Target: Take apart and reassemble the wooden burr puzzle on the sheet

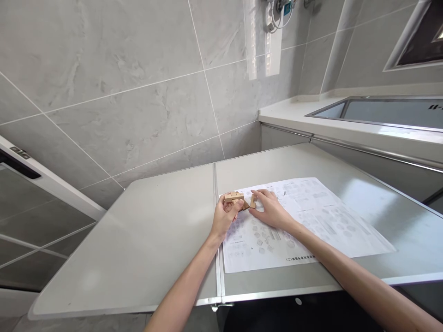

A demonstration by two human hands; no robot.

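My left hand is closed around a small cluster of interlocked wooden puzzle pieces, light tan with a darker piece at its lower right. Close by on the right, my right hand pinches a single notched wooden piece between thumb and fingers. A narrow gap seems to separate this piece from the cluster. Both hands are above the left part of a large printed sheet showing faint diagrams. My fingers hide part of the cluster.
The sheet lies on a pale folding table with a metal-edged seam across it. Behind stands a grey tiled wall. A counter with a dark glass top is at right, and a white-framed panel at left.
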